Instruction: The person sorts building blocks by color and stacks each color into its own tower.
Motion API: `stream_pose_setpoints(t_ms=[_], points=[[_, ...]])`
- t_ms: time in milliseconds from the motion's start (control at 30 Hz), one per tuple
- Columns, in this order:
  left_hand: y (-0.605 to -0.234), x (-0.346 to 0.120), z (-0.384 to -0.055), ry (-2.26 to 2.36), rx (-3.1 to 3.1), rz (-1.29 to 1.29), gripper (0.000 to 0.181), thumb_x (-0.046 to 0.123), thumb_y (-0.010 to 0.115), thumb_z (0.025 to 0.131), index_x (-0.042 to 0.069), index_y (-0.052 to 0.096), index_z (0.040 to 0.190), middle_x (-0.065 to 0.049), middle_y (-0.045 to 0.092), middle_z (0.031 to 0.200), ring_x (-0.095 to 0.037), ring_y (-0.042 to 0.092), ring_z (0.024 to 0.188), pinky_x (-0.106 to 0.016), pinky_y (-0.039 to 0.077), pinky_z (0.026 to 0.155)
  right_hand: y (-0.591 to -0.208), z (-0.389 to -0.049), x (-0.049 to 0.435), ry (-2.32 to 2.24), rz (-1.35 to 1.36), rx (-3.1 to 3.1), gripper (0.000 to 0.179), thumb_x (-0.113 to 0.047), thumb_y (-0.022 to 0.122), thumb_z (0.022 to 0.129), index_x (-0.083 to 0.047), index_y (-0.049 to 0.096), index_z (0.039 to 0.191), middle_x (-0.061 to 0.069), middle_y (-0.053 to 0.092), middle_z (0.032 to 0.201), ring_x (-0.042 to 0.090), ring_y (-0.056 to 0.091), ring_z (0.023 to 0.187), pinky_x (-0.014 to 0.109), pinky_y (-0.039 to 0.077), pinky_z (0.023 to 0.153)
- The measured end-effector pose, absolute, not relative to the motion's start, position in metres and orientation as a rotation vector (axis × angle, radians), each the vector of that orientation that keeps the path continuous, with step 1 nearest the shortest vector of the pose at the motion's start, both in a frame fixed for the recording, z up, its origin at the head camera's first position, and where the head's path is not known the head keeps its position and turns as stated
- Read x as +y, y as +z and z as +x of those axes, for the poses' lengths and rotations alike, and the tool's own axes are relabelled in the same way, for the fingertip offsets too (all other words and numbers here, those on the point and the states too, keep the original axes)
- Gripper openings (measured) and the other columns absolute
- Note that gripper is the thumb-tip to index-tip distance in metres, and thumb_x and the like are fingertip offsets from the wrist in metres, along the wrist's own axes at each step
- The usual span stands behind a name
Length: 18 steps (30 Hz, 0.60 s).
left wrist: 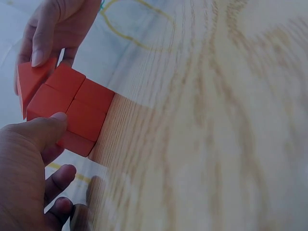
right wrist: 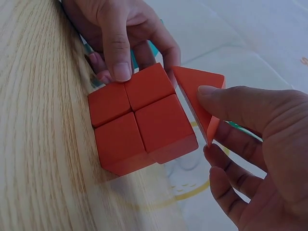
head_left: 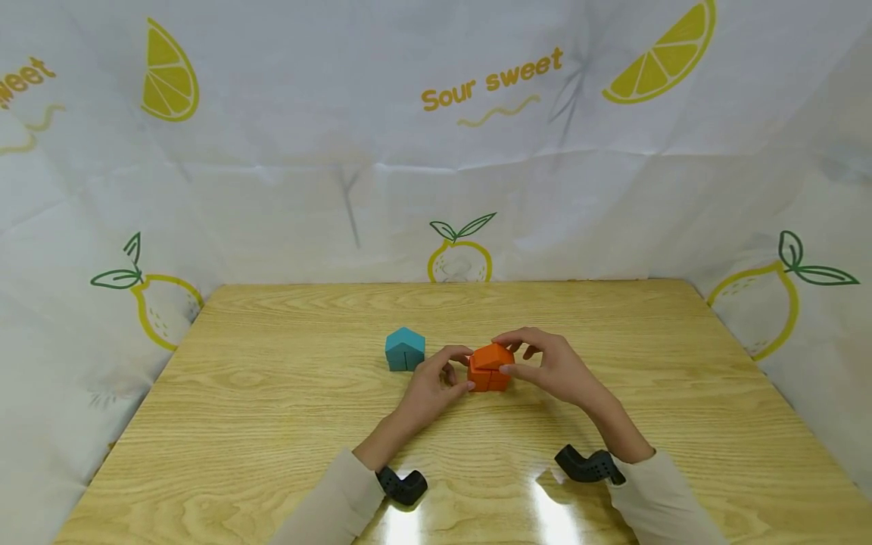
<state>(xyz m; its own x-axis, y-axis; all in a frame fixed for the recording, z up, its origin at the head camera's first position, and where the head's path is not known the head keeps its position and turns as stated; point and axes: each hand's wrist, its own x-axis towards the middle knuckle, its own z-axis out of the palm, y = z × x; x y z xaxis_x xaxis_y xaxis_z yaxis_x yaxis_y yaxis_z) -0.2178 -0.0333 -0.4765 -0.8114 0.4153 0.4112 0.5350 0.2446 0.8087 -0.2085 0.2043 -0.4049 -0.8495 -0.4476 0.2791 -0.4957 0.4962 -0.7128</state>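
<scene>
Several orange-red cubes (head_left: pixel 487 381) stand stacked in two layers on the table, their faces close together. My left hand (head_left: pixel 429 390) grips the stack at its left side, thumb on the near face and fingers behind. My right hand (head_left: pixel 557 366) pinches an orange triangular block (head_left: pixel 492 355) between thumb and fingers, right above the cubes. In the right wrist view the triangular block (right wrist: pixel 191 83) is tilted, with a gap along part of its long face and one corner close to the upper cubes (right wrist: pixel 163 122). Whether that corner touches them, I cannot tell.
A teal house-shaped stack (head_left: pixel 405 350) with a pointed top stands behind and left of my left hand. The wooden table (head_left: pixel 286 424) meets a white lemon-print cloth (head_left: pixel 306 219) at its back and sides. Both wrists wear black camera mounts (head_left: pixel 589 464).
</scene>
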Motion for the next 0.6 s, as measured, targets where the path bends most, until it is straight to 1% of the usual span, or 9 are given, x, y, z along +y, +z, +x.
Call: stream_pose_setpoints(t_ms=[133, 233, 367, 533, 600], points=[[-0.4766, -0.0332, -0.2181, -1.627, -2.386, -0.918, 0.044, 0.005, 0.073, 0.085, 0.017, 0.057, 0.125, -0.001, 0.063, 0.108, -0.011, 0.050, 0.069, -0.025, 0.045, 0.062, -0.4055, -0.2085, 0.2041, 1.296, 0.851, -2.670, 0.035, -0.017, 0.075, 0.085, -0.016, 0.066, 0.119, -0.005, 0.064, 0.107, 0.023, 0.056, 0.093, 0.042, 0.048, 0.077], [-0.4758, -0.0333, -0.2176, -1.638, -2.388, -0.915, 0.044, 0.005, 0.073, 0.085, 0.017, 0.057, 0.125, -0.001, 0.063, 0.108, -0.012, 0.050, 0.069, -0.025, 0.045, 0.062, -0.4070, -0.2091, 0.2043, 1.298, 0.857, -2.675, 0.035, -0.017, 0.074, 0.085, -0.016, 0.066, 0.119, -0.005, 0.064, 0.107, 0.023, 0.056, 0.094, 0.043, 0.048, 0.078], [-0.4745, -0.0336, -0.2168, -1.644, -2.392, -0.910, 0.043, 0.005, 0.072, 0.085, 0.017, 0.057, 0.124, -0.002, 0.063, 0.108, -0.013, 0.050, 0.070, -0.025, 0.045, 0.063, -0.4090, -0.2101, 0.2043, 1.298, 0.870, -2.676, 0.036, -0.016, 0.074, 0.085, -0.016, 0.065, 0.120, -0.006, 0.064, 0.107, 0.022, 0.056, 0.094, 0.040, 0.047, 0.078], [-0.4743, -0.0335, -0.2164, -1.644, -2.405, -0.903, 0.043, 0.005, 0.073, 0.085, 0.017, 0.058, 0.124, -0.001, 0.063, 0.107, -0.012, 0.050, 0.070, -0.024, 0.045, 0.063, -0.4099, -0.2104, 0.2041, 1.287, 0.880, -2.673, 0.035, -0.016, 0.074, 0.085, -0.015, 0.065, 0.120, -0.005, 0.064, 0.108, 0.024, 0.055, 0.095, 0.037, 0.047, 0.078], [-0.4744, -0.0335, -0.2164, -1.647, -2.405, -0.903, 0.043, 0.005, 0.073, 0.085, 0.017, 0.058, 0.124, 0.000, 0.062, 0.107, -0.013, 0.050, 0.070, -0.025, 0.045, 0.063, -0.4091, -0.2099, 0.2034, 1.285, 0.879, -2.676, 0.036, -0.016, 0.075, 0.085, -0.015, 0.066, 0.119, -0.005, 0.064, 0.108, 0.022, 0.055, 0.095, 0.037, 0.047, 0.079]])
